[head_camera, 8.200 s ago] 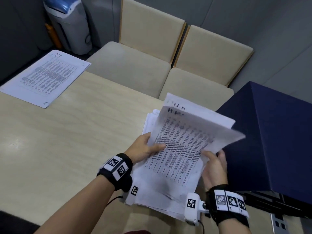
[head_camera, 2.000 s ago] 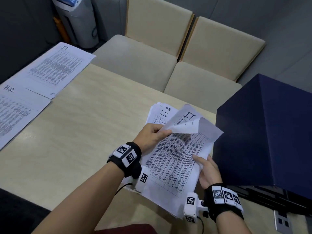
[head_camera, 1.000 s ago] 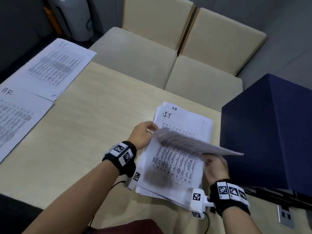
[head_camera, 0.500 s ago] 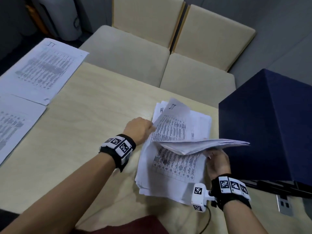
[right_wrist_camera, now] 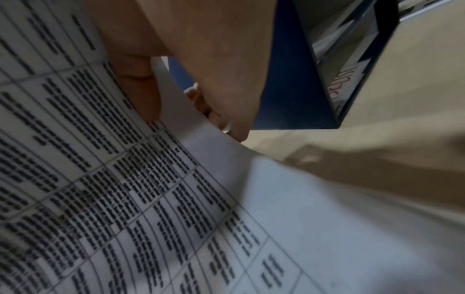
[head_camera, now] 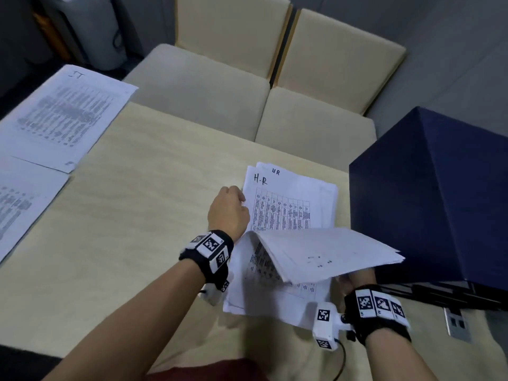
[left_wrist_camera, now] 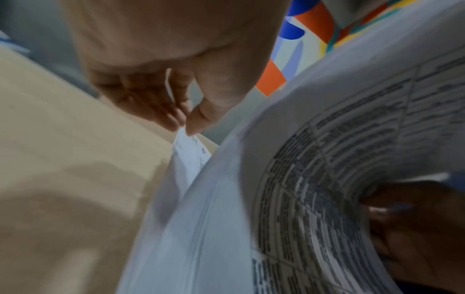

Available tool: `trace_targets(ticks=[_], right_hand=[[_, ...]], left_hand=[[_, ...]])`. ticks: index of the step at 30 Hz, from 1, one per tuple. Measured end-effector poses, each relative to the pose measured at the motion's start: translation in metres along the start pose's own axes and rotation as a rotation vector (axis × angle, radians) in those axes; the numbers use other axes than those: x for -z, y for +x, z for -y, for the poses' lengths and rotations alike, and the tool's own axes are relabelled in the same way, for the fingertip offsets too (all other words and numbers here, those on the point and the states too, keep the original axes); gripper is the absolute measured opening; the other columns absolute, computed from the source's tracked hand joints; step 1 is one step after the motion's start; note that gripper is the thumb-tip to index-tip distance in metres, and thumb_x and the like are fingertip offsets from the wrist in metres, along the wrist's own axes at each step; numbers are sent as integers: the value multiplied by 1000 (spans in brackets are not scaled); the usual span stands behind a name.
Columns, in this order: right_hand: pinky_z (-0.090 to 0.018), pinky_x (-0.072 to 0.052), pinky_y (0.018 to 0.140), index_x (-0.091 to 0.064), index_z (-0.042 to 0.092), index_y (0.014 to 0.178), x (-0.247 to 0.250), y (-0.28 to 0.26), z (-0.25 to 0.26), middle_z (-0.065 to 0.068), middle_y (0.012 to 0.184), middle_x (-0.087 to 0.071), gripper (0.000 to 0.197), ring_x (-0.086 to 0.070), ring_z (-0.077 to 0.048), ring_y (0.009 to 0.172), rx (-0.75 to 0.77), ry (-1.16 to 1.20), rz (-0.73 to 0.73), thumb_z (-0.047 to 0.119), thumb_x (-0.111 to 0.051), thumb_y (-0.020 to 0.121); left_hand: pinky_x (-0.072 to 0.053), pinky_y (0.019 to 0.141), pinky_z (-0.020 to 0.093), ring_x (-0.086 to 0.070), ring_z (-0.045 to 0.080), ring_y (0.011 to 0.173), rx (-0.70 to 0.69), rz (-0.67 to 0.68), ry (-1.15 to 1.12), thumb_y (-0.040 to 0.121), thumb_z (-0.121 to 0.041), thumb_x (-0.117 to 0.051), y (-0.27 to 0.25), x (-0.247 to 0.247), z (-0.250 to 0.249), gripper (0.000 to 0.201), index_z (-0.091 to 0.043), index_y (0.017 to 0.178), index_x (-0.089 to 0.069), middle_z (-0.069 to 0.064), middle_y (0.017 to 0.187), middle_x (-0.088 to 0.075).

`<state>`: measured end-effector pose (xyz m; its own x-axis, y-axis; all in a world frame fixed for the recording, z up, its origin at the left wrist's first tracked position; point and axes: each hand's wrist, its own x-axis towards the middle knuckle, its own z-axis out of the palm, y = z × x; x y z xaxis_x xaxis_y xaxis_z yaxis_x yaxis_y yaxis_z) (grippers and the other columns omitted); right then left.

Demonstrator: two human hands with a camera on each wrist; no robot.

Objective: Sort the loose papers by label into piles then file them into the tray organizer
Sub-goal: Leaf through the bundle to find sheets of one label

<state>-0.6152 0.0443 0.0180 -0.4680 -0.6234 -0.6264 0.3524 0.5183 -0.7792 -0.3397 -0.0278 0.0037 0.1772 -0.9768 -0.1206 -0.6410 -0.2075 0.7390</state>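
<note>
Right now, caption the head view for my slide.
Right hand lifts a sheaf of sheets while left hand pinches the exposed H.R page.

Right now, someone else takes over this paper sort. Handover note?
Left hand: fingertips pinching the left edge of the H.R sheet atop the unsorted stack.
Right hand: gripping a bundle of lifted sheets, folded back off the stack.
Piles: IT pile at the table's far left, a second pile nearer, label out of view.
Tray organizer: at the right, beside the stack.
Done: two piles started.
Left: sort the remaining stack, then file every pile.
</note>
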Motion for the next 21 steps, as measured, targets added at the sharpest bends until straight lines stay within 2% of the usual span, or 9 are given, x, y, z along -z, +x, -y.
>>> trace_targets(ticks=[2, 4, 5, 8, 11, 13, 16, 19, 21], right_hand=[[-23, -49, 47, -50, 20, 83, -7, -8, 11, 1, 75, -59, 28, -60, -16, 68, 2, -45, 49, 5, -42, 105], [-18, -48, 44, -58, 13, 89, -14, -11, 23, -5, 78, -61, 13, -59, -22, 65, 76, -109, 42, 4, -57, 97], [-21, -55, 53, -62, 6, 101, -19, -15, 29, -9, 90, -66, 8, -64, -27, 74, 129, -97, 71, 2, -63, 94], [-42, -61, 85, -57, 2, 133, -29, -18, 43, -21, 123, -69, 49, -72, -33, 102, 178, -18, 159, 4, -74, 87], [-27, -62, 67, -65, 1, 121, -42, -33, 65, -9, 100, -78, 24, -77, -17, 86, 231, -15, 265, -1, -57, 98], [-24, -60, 70, -65, 3, 120, -52, -45, 81, -4, 100, -79, 23, -76, -14, 90, 338, -19, 278, -1, -53, 101], [-38, -55, 100, -60, 8, 130, -61, -57, 95, -8, 123, -71, 30, -67, -25, 118, 550, 12, 213, 7, -58, 101], [-42, -48, 109, -56, 18, 135, -62, -69, 103, -4, 132, -68, 37, -63, -22, 125, 720, 67, 188, 21, -63, 99], [-33, -52, 103, -51, 12, 140, -58, -72, 101, -4, 131, -67, 40, -64, -18, 122, 724, 96, 203, 9, -59, 100]], left_hand=[[-51, 77, 32, -66, 19, 81, -80, 66, -126, 84, 2, -50, -4, -2, -5, 26, -15, 87, -70, 1, 89, -71], [-51, 74, 28, -67, 15, 74, 42, 247, -446, 92, -1, -47, -8, 3, -12, 28, -14, 92, -72, 2, 84, -75], [-49, 72, 27, -65, 14, 72, 125, 308, -591, 98, -11, -46, -10, 7, -16, 25, -14, 102, -71, 4, 88, -76], [-44, 75, 29, -61, 9, 82, 227, 412, -721, 98, -62, -36, -16, 21, -21, 51, -26, 122, -64, -3, 100, -74], [-49, 93, 33, -67, 12, 106, 107, 434, -813, 86, -75, -47, -21, 32, -31, 65, -24, 123, -64, -6, 115, -71], [-52, 90, 33, -69, 9, 103, -2, 385, -846, 87, -59, -61, -22, 38, -45, 51, -21, 122, -63, -7, 113, -72], [-59, 80, 37, -71, 14, 94, -131, 183, -886, 93, -25, -69, -22, 45, -75, 27, -16, 117, -61, -3, 105, -73], [-58, 75, 42, -67, 16, 88, -303, -38, -805, 94, -25, -67, -21, 53, -99, 22, -12, 110, -58, 2, 98, -68], [-55, 70, 41, -62, 14, 84, -380, -114, -718, 92, -32, -69, -24, 53, -105, 28, -14, 105, -52, -1, 94, -63]])
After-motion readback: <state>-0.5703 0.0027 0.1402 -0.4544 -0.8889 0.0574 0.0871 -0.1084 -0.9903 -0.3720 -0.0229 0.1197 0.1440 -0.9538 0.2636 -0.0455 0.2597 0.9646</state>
